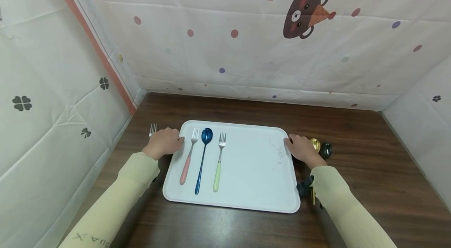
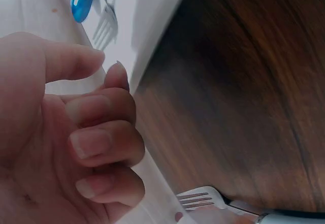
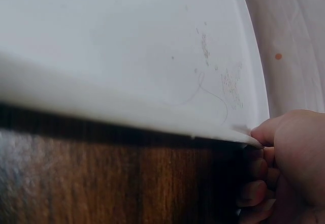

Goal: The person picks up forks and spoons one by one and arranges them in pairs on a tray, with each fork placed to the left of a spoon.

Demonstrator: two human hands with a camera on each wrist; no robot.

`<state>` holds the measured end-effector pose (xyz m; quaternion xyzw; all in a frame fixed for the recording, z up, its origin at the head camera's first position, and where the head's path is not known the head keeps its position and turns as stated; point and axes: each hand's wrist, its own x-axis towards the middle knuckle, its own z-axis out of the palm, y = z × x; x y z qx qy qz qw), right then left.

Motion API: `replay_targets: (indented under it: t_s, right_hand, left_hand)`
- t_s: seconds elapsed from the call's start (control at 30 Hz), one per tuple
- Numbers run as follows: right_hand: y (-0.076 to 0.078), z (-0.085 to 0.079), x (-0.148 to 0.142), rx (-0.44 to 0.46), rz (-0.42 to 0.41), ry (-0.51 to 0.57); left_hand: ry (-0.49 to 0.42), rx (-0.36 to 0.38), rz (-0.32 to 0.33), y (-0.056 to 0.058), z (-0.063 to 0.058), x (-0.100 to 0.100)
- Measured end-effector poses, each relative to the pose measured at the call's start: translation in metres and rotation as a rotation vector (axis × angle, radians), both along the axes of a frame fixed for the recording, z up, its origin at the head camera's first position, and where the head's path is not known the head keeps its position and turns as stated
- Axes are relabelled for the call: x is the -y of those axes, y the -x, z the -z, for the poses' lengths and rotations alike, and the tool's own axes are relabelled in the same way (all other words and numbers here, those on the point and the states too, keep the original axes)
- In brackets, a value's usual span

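A white rectangular tray (image 1: 257, 166) lies on the table. My left hand (image 1: 165, 142) pinches its far left edge, thumb at the rim, other fingers curled in the left wrist view. Across from it, my right hand (image 1: 302, 149) grips the far right edge; the right wrist view shows the thumb (image 3: 264, 131) on top and curled fingers below. On the tray's left half lie a pink-handled fork (image 1: 186, 168), a dark blue spoon (image 1: 201, 166) and a green-handled fork (image 1: 217, 175), heads pointing away from me.
Beside my left hand lies another fork (image 1: 152, 130), partly hidden. Right of the tray, a gold spoon (image 1: 315, 145) and a black spoon (image 1: 326, 150) are partly covered by my right arm. Patterned cloth (image 1: 197, 56) rises behind the dark wooden table (image 1: 366, 177) and at both sides.
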<state>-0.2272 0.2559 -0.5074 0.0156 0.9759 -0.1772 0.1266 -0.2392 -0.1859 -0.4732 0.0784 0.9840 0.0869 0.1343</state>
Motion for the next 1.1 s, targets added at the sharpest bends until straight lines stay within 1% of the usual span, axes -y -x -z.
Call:
replay_targets:
  t_s: [0.2,0.5,0.73,0.83,1.0,1.1]
  right_hand:
    - [0.0,0.001,-0.001,-0.014,-0.003,0.002]
    - [-0.002,-0.001,0.001,-0.015,0.006,0.002]
    - [-0.001,0.001,0.001,-0.01,0.0,0.0]
    - [-0.002,0.001,0.001,-0.01,0.0,-0.003]
    - [-0.002,0.0,0.002,-0.004,0.004,-0.005]
    - [-0.002,-0.001,0.002,-0.008,0.004,-0.005]
  left_hand:
    - [0.026,-0.002,0.003,0.003,0.003,0.004]
    - [0.031,0.011,-0.009,0.002,0.007,0.005]
    - [-0.01,0.053,-0.015,-0.001,0.007,0.006]
    - [-0.021,0.067,-0.016,-0.002,0.009,0.006]
    - [-0.029,0.083,-0.004,0.002,0.014,0.009]
    - [-0.035,0.101,0.008,0.004,0.015,0.011]
